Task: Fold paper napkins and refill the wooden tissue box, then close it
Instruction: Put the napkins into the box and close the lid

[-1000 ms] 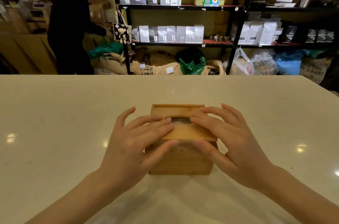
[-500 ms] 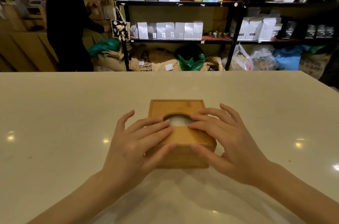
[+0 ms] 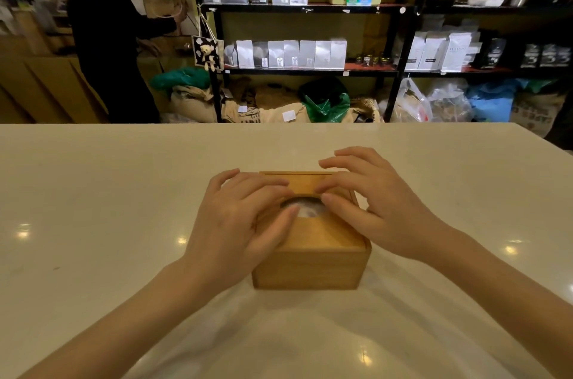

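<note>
Hands flat on wooden tissue box [image 3: 310,260], white counter [image 3: 93,192], stocked shelves [image 3: 310,9]

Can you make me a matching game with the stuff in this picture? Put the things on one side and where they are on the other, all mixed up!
Things:
1. wooden tissue box
2. white napkin
3. left hand
4. teddy bear tag

Places:
A. hanging on the black shelf post
B. showing through the round hole in the lid
C. standing on the white counter
D. resting on the lid's left side

Pairs: 1-C, 2-B, 3-D, 4-A
</note>
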